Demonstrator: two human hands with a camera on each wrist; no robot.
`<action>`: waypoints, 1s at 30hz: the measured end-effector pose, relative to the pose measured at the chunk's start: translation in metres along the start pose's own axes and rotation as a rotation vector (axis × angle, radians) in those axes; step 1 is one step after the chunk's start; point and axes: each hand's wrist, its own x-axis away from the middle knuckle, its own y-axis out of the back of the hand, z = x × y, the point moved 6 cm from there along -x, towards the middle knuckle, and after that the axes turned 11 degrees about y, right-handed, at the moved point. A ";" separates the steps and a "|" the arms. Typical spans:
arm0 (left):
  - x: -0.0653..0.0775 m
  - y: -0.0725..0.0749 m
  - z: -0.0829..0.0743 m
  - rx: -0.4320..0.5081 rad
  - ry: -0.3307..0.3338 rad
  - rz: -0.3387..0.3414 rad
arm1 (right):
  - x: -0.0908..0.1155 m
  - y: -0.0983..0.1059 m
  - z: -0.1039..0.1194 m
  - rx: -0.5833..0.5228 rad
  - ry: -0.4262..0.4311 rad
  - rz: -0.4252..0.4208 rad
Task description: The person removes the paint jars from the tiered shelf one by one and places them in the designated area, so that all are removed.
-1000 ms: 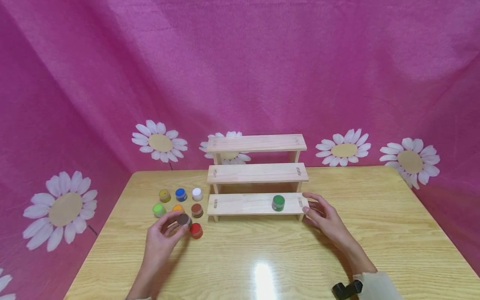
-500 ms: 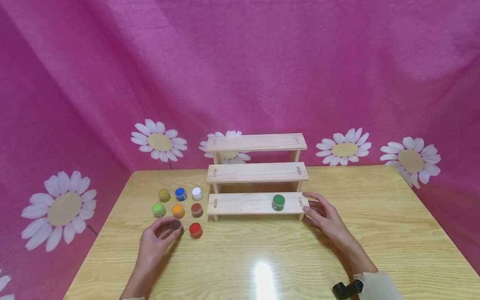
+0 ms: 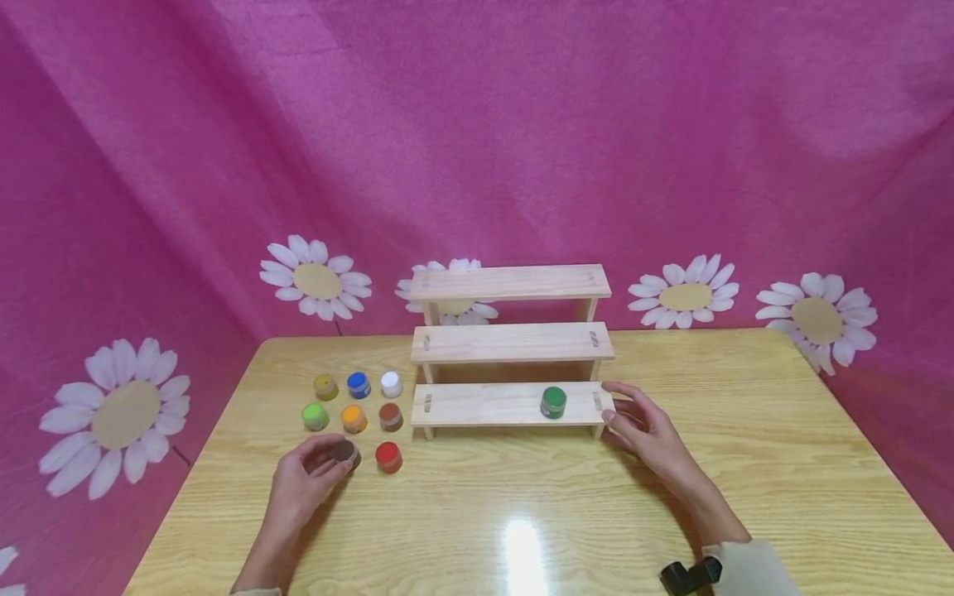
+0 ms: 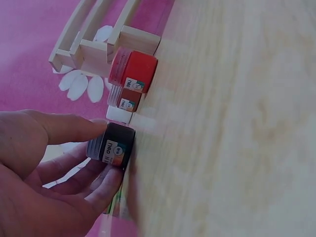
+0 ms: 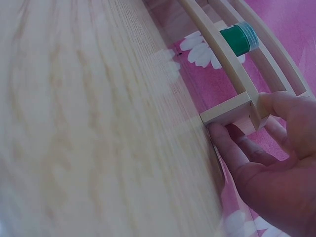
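Observation:
My left hand (image 3: 301, 480) pinches a dark brown, nearly black paint jar (image 4: 118, 143) between thumb and fingertips, at the table surface. To its right stands a red paint jar (image 3: 388, 457); behind are light green (image 3: 315, 416), orange (image 3: 354, 419) and reddish-brown (image 3: 391, 416) jars. My right hand (image 3: 652, 434) holds the right end of the lowest step of a three-step wooden shelf (image 3: 484, 406). In the right wrist view, its thumb lies on the board's end and fingertips touch the side leg (image 5: 229, 111). A green paint jar (image 3: 553, 403) stands on that lowest step.
Farthest back in the jar group are an ochre jar (image 3: 325, 386), a blue jar (image 3: 358, 385) and a white jar (image 3: 391, 384). The wood-grain table (image 3: 462, 513) meets a pink curtain (image 3: 477, 141) with daisies behind the shelf.
My left hand has carried the dark jar leftward, away from the red jar, to a spot in front of the light green and orange ones. The right hand stays at the shelf.

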 end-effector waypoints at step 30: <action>0.017 -0.083 -0.089 0.006 -0.368 0.106 | 0.000 0.002 -0.002 0.015 -0.009 -0.003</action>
